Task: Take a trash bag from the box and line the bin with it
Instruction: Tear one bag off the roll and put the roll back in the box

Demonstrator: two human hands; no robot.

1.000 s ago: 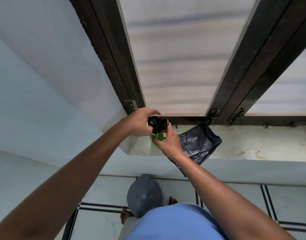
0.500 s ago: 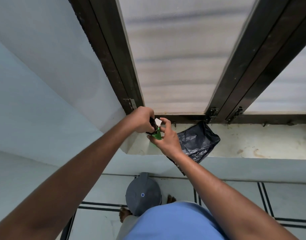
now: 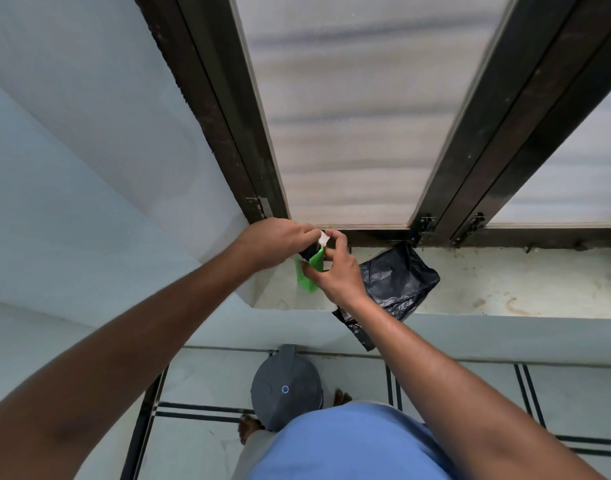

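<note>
Trash bag roll [image 3: 311,252], a dark cylinder of tightly wound black plastic, sits partly inside a small bright green cardboard box [image 3: 308,276] that stands on a pale, stained window ledge [image 3: 505,289]. Both hands meet over the box. The left hand [image 3: 274,242] reaches in from the left with its fingers curled down around the upper end of the roll, gripping it. The right hand [image 3: 335,271] comes from the right, its thumb and fingers curved around the side of the green box and holding it, with the forefinger arched up over the top, beside a small white flap [image 3: 324,239] that pokes up between the two hands. Exactly how the fingertips meet the roll is hidden by the hands themselves.

Just to the right of the box, partly under the right wrist, a loose crumpled black plastic bag [image 3: 397,282] lies on the ledge, one corner hanging over its front edge. Behind the ledge rises a window with dark frames [image 3: 446,174] and frosted panes. Below, on a pale tiled floor [image 3: 207,382] with thin black lines, stands a round grey bin with a closed domed lid [image 3: 286,388], close to the wall and next to the person's bare feet. A blue shirt [image 3: 349,445] fills the bottom of the view.
</note>
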